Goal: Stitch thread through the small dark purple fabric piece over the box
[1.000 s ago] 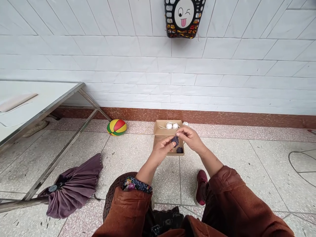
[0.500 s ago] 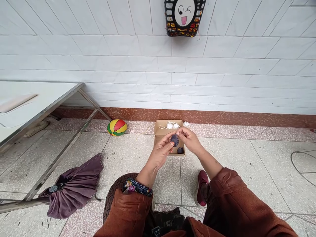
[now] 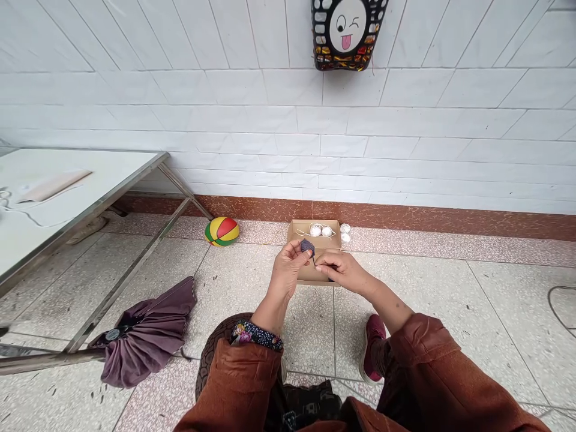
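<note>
My left hand (image 3: pixel 288 265) is closed on a small dark purple-grey ball of yarn (image 3: pixel 306 246), held between thumb and fingers. A short dark strand runs from the ball to my right hand (image 3: pixel 344 270), whose thumb and forefinger pinch it just below and to the right. Beneath both hands lies an open cardboard box (image 3: pixel 300 227) on the floor. White yarn balls (image 3: pixel 321 230) with loose ends rest in its far part. Another dark ball is mostly hidden behind my right hand.
More white balls (image 3: pixel 345 233) lie just right of the box by the wall. A coloured ball (image 3: pixel 222 231) sits near the leg of a white table (image 3: pixel 112 161). A folded purple umbrella (image 3: pixel 153 336) leans at left. A black basket (image 3: pixel 347 36) hangs on the wall.
My right hand has moved from above the dark ball to below and right of it, drawing the strand down. The left hand has tilted the ball; the view has shifted slightly left.
</note>
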Tool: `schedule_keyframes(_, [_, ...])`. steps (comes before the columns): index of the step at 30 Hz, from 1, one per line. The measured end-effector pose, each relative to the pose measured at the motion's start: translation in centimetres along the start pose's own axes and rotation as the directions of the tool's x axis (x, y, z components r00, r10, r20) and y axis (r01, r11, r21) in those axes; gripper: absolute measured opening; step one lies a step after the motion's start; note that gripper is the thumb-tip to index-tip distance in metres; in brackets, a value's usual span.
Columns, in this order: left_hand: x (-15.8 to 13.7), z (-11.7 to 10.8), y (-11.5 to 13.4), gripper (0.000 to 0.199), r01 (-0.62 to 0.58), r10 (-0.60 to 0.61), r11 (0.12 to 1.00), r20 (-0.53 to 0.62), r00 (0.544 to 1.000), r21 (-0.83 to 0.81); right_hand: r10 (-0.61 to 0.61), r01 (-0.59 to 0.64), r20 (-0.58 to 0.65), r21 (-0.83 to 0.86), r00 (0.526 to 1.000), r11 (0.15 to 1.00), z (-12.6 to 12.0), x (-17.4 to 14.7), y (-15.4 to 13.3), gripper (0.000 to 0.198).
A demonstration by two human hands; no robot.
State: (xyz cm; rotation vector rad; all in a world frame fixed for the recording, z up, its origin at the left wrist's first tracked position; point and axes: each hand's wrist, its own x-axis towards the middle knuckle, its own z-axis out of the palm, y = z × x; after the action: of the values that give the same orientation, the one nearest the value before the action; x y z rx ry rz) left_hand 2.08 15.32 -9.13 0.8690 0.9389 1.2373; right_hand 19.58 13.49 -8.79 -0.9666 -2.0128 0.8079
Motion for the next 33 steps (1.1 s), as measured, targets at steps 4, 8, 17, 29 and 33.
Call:
schedule_keyframes(4, [-0.2,0.2,-0.2,0.037,-0.056,0.047,0.983,0.055,0.997,0.177,-0.003,0.006,-0.058,0.053,0.998,0.999,-1.0,0.1,-1.0,0.015])
schedule_keyframes(8, [-1.2,0.8,-0.2,0.033,-0.047,-0.027,0.966,0.278,0.96,0.256,0.03,-0.02,-0.201,0.05,0.979,0.999,-2.2,0.5,-0.6,0.021])
schedule_keyframes(17, [-1.4,1.1,0.3,0.045,0.096,-0.089,0.995,0.28,0.956,-0.012,0.171,-0.156,-0.204,0.088,0.964,0.984,-1.4,0.7,1.7,0.019])
schedule_keyframes(29, [-0.5,0.4,0.2,0.037,0.034,-0.024,0.995,0.101,0.995,-0.091,0.054,-0.058,-0.056,-0.078,0.997,0.995,0.6,-0.1,1.1,0.018])
schedule_keyframes(33, [-0.2,0.2,0.0,0.036,-0.088,0.087,0.996,0.027,0.996,0.029,0.0,0.005,0.047,-0.098,0.999,0.995,0.4,-0.5,-0.2,0.02])
